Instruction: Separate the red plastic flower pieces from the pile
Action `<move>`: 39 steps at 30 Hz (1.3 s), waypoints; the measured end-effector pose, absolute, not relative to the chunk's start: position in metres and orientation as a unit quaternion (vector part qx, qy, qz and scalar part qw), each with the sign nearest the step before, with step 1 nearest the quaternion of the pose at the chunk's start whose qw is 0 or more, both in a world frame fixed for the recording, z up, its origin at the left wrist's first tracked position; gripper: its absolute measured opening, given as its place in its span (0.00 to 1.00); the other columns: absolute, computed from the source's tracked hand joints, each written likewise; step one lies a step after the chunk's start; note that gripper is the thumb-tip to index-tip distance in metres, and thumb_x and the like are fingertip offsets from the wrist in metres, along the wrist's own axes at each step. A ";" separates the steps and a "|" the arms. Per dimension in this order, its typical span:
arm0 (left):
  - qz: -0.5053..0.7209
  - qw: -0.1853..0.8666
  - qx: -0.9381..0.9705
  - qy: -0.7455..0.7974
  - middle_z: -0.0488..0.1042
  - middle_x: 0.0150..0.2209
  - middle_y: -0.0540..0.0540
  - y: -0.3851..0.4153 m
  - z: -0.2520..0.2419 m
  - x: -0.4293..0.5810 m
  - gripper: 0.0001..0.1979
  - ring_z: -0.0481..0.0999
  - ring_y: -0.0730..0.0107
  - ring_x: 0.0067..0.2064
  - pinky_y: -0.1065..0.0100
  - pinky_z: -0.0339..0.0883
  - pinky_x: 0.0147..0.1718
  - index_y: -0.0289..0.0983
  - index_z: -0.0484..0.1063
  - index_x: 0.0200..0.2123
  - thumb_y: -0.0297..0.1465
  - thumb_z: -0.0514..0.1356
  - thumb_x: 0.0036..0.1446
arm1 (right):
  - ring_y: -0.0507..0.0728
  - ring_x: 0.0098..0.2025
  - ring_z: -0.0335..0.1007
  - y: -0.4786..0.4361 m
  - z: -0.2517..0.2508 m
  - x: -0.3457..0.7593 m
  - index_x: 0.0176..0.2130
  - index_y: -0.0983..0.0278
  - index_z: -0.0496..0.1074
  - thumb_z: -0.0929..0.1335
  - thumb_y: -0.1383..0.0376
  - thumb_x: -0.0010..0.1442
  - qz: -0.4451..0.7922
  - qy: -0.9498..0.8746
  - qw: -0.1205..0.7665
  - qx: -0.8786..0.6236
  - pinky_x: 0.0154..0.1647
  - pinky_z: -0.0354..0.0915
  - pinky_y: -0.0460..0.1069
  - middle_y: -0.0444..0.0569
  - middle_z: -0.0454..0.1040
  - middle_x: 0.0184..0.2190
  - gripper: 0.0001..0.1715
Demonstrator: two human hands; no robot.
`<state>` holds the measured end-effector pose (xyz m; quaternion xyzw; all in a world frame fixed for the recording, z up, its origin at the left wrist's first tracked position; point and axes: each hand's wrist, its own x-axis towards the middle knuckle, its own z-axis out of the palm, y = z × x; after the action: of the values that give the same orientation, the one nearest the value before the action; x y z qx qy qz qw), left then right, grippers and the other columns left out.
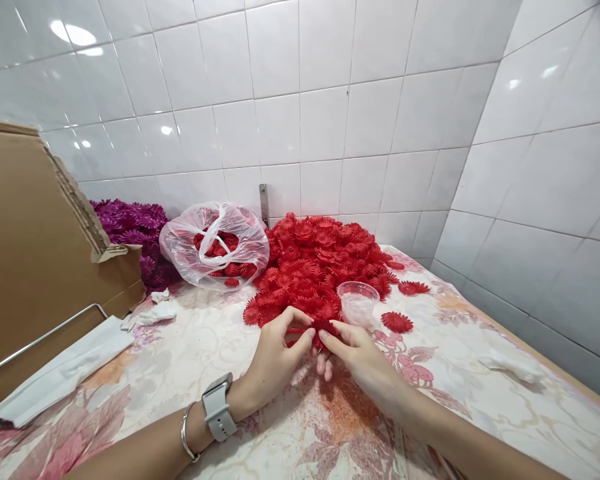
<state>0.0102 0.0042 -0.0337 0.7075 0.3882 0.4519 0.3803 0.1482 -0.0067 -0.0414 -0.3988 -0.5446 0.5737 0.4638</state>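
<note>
Over the front of the table my left hand (pixel 283 350) and my right hand (pixel 353 350) meet, both closed on one red artificial flower (pixel 321 328). Thumbs and forefingers pinch it from either side; its exact shape is partly hidden by the fingers. Right behind the hands rises a big heap of red artificial flowers (pixel 325 257) with fringed petals. A clear plastic cup (pixel 359 305) stands beside the heap, close to my right hand. Two single red flowers lie apart on the right, the nearer loose flower (pixel 397 322) flat on the cloth.
A tied clear plastic bag (pixel 215 247) of red flowers sits left of the heap, with purple flowers (pixel 133 227) behind it. A cardboard box (pixel 35 247) stands at the left. The floral tablecloth (pixel 180 373) runs up to the tiled wall (pixel 325 127). Crumpled white scrap (pixel 513 369) lies right.
</note>
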 end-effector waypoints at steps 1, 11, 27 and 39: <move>0.456 0.377 0.707 0.388 0.73 0.31 0.50 0.004 -0.034 0.010 0.02 0.74 0.74 0.26 0.73 0.68 0.26 0.37 0.63 0.32 0.30 0.54 0.54 | 0.49 0.16 0.64 -0.007 -0.041 0.148 0.27 0.65 0.64 0.65 0.54 0.51 0.575 -0.542 0.465 -0.400 0.19 0.61 0.45 0.41 0.68 0.15 0.16; 0.436 0.307 0.747 0.396 0.75 0.32 0.47 0.003 -0.034 0.009 0.06 0.75 0.70 0.32 0.71 0.68 0.32 0.36 0.71 0.33 0.31 0.55 0.54 | 0.49 0.16 0.64 -0.008 -0.039 0.150 0.23 0.66 0.64 0.66 0.55 0.50 0.573 -0.535 0.472 -0.404 0.18 0.61 0.44 0.42 0.69 0.15 0.17; 0.451 0.286 0.761 0.368 0.75 0.33 0.47 0.009 -0.042 0.008 0.07 0.74 0.71 0.34 0.71 0.67 0.36 0.36 0.73 0.31 0.23 0.55 0.51 | 0.51 0.18 0.66 -0.006 -0.042 0.151 0.30 0.65 0.65 0.64 0.55 0.51 0.554 -0.573 0.436 -0.417 0.20 0.64 0.47 0.42 0.70 0.18 0.15; 0.457 0.338 0.739 0.361 0.75 0.33 0.45 0.006 -0.038 0.008 0.07 0.75 0.70 0.34 0.70 0.68 0.35 0.35 0.73 0.34 0.26 0.56 0.52 | 0.49 0.15 0.64 -0.008 -0.039 0.154 0.22 0.67 0.67 0.69 0.53 0.47 0.535 -0.543 0.469 -0.446 0.17 0.60 0.44 0.43 0.68 0.14 0.19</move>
<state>0.0082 0.0061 -0.0380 0.7395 0.3610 0.4569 0.3378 0.1541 -0.0081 -0.0394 -0.4461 -0.5426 0.5351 0.4694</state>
